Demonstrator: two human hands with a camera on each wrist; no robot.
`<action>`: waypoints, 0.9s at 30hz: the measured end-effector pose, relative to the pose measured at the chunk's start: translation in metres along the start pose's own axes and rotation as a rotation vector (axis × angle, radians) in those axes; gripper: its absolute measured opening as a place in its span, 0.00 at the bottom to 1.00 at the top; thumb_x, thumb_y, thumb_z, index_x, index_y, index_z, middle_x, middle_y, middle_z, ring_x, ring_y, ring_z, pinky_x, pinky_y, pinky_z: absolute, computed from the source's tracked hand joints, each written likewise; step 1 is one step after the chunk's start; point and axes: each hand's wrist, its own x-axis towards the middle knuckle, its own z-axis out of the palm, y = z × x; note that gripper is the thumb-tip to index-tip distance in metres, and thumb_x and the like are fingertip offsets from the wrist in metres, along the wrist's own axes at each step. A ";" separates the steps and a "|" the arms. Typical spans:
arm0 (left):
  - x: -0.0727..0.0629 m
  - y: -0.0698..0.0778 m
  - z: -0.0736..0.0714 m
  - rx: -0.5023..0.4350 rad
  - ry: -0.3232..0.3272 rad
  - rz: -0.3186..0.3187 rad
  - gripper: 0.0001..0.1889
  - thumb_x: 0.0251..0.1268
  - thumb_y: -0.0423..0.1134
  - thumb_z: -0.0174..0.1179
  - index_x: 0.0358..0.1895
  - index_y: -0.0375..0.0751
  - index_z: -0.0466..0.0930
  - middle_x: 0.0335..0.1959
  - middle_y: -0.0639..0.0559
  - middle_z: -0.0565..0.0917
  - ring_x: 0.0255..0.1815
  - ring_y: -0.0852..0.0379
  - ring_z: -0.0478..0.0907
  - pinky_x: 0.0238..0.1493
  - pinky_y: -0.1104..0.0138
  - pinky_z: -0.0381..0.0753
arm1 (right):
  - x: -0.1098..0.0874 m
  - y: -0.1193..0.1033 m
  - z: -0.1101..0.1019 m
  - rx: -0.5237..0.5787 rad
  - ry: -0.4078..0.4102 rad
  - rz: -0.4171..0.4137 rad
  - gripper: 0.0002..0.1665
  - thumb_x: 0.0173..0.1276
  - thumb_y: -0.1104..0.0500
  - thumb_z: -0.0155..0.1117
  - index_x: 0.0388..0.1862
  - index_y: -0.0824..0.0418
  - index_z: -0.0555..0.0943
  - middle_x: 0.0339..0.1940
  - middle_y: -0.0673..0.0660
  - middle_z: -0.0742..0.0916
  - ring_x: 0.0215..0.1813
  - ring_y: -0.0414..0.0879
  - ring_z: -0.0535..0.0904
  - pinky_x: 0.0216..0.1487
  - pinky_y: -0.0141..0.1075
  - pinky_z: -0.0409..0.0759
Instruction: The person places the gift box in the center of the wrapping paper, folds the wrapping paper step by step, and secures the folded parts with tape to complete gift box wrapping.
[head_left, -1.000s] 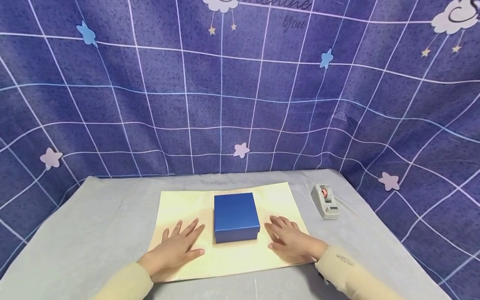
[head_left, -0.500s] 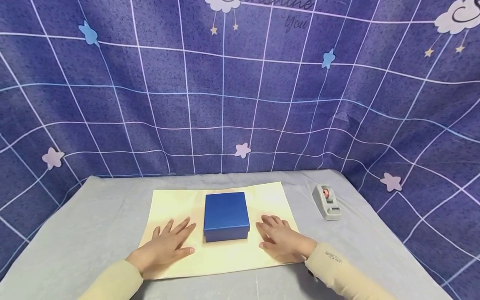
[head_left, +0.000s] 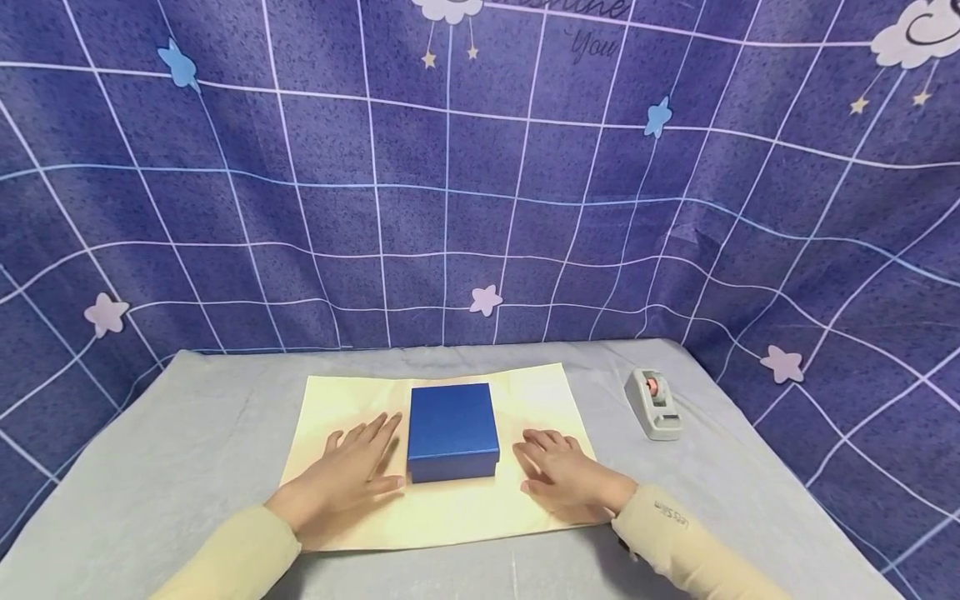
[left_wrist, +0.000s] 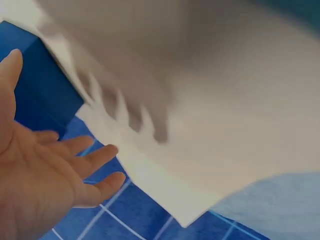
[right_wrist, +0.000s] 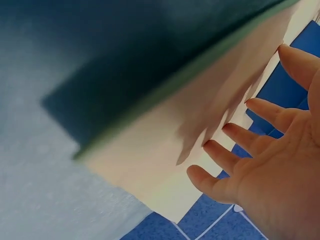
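A lidded dark-blue box (head_left: 453, 423) sits on a sheet of pale yellow paper (head_left: 457, 517), a little right of the sheet's middle in the head view. To its left my left hand (head_left: 341, 471) is held over the paper, fingers straight and thumb near the box's front left corner. Its shadow falls on the sheet in the left wrist view, where the palm (left_wrist: 35, 185) shows. On the box's other side my right hand (head_left: 562, 471) lies at the paper's right part, fingers spread and apart from the box. In the right wrist view its fingertips (right_wrist: 231, 127) are close to the sheet; contact is unclear.
A light-grey tape dispenser (head_left: 654, 404) with an orange-pink core stands to the right of the paper. Grey cloth (head_left: 202, 433) covers the table. A blue curtain (head_left: 480, 208) with grid lines and stars hangs behind the table and along its sides.
First the paper, the box and both hands shifted left together on the table. Since then my left hand has moved right, nearer the box, while my right hand has stayed nearly still.
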 end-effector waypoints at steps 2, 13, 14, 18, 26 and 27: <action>0.004 0.005 0.001 -0.007 0.026 0.018 0.47 0.55 0.62 0.56 0.72 0.40 0.47 0.70 0.36 0.56 0.65 0.35 0.61 0.57 0.37 0.56 | 0.002 -0.002 -0.001 -0.007 0.010 -0.012 0.31 0.65 0.50 0.56 0.63 0.62 0.67 0.66 0.66 0.67 0.66 0.62 0.61 0.58 0.63 0.59; 0.018 0.019 0.008 0.058 0.141 0.077 0.47 0.50 0.58 0.63 0.71 0.44 0.51 0.71 0.36 0.53 0.66 0.34 0.59 0.58 0.39 0.58 | 0.003 -0.003 -0.005 -0.024 0.040 -0.007 0.29 0.64 0.52 0.56 0.62 0.63 0.68 0.64 0.66 0.70 0.63 0.63 0.64 0.55 0.62 0.62; 0.018 0.019 0.008 0.059 0.143 0.077 0.47 0.50 0.58 0.63 0.71 0.44 0.52 0.71 0.36 0.53 0.66 0.34 0.58 0.58 0.39 0.58 | 0.002 -0.002 -0.007 -0.020 0.052 -0.003 0.29 0.64 0.52 0.56 0.62 0.63 0.68 0.64 0.65 0.70 0.63 0.63 0.64 0.56 0.61 0.62; 0.019 0.019 0.009 0.071 0.151 0.072 0.47 0.49 0.57 0.64 0.71 0.44 0.53 0.72 0.37 0.52 0.67 0.34 0.57 0.60 0.39 0.56 | 0.000 0.008 -0.014 -0.048 0.138 0.018 0.27 0.65 0.55 0.56 0.61 0.65 0.68 0.62 0.66 0.72 0.61 0.63 0.67 0.55 0.62 0.64; 0.019 0.020 0.010 0.113 0.191 0.110 0.46 0.48 0.58 0.64 0.69 0.40 0.56 0.70 0.36 0.55 0.65 0.33 0.60 0.59 0.39 0.59 | -0.011 0.046 -0.023 -0.112 0.344 0.168 0.18 0.63 0.67 0.54 0.53 0.65 0.74 0.52 0.62 0.80 0.50 0.63 0.75 0.42 0.57 0.72; 0.019 0.020 0.010 0.113 0.190 0.110 0.46 0.48 0.58 0.64 0.69 0.40 0.56 0.70 0.36 0.55 0.65 0.33 0.60 0.59 0.39 0.59 | -0.013 0.051 -0.024 -0.116 0.338 0.190 0.18 0.63 0.68 0.54 0.52 0.65 0.74 0.51 0.61 0.80 0.49 0.62 0.75 0.41 0.57 0.72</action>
